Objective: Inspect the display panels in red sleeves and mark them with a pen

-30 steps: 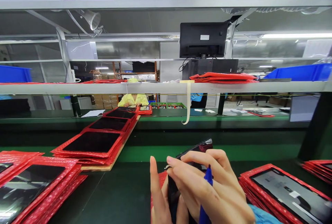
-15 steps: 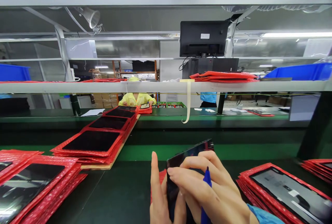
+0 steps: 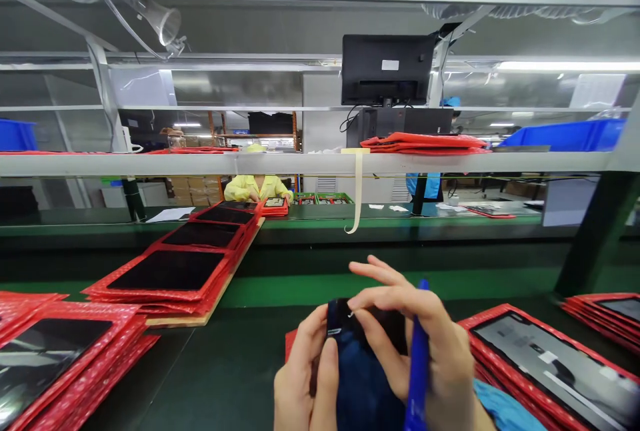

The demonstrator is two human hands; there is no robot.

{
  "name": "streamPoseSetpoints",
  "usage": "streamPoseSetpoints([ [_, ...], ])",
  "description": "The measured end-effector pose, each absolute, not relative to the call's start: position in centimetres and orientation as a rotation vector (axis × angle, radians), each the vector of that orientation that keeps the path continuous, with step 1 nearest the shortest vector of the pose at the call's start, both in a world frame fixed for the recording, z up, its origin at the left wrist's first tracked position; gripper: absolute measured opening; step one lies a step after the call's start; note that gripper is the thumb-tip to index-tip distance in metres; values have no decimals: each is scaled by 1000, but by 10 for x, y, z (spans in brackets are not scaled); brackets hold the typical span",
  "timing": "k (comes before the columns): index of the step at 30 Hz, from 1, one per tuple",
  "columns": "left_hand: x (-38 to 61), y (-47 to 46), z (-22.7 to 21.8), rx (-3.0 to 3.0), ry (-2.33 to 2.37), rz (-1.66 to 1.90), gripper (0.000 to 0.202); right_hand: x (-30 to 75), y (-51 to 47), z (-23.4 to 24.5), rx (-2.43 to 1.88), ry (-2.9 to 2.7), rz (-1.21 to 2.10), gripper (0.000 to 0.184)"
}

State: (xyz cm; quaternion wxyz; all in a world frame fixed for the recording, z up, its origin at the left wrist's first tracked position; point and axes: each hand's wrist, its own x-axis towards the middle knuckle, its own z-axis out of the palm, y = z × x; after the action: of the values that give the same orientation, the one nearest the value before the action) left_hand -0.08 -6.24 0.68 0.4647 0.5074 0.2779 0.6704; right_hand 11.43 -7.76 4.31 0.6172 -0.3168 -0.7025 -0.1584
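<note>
My left hand [image 3: 306,371] grips the left edge of a dark, glossy tablet screen [image 3: 367,381], thumb in front and fingers behind. The screen stands tilted up close to me, its lower part cut off by the frame. My right hand [image 3: 443,351] holds a blue pen [image 3: 419,358] pointing upward. Thumb and index finger of that hand pinch together at the screen's upper edge, beside a tiny white mark or tab too small to name. A corner of a red bubble-wrap pouch [image 3: 291,343] shows behind my left hand.
Red pouches with screens lie stacked at left [image 3: 75,334], on a wooden board [image 3: 220,298] running away from me, and at right [image 3: 545,358]. A tape strip [image 3: 358,191] hangs from the shelf rail [image 3: 300,164]. A person in yellow [image 3: 257,186] works across the bench.
The screen has turned to face me more and sits lower. My left index finger, raised before, now curls on its edge. My right hand has moved to the upper edge with the pen more upright.
</note>
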Motion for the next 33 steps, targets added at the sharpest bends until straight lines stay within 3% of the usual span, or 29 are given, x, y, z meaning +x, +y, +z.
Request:
streamPoseSetpoints([
  [5, 2, -45, 0, 1244, 618, 1519, 28, 120, -61, 25, -814, -1636, -165, 31],
  [14, 2, -50, 0, 1264, 638, 1510, 28, 120, -61, 21, -779, -1722, -225, 33],
  [24, -2, -54, 1, 1339, 682, 1594, 21, 116, -67, 24, -735, -1798, -351, 35],
  [33, -10, -54, -1, 1399, 774, 1537, 30, 108, -72, 25, -724, -1825, -634, 35],
])
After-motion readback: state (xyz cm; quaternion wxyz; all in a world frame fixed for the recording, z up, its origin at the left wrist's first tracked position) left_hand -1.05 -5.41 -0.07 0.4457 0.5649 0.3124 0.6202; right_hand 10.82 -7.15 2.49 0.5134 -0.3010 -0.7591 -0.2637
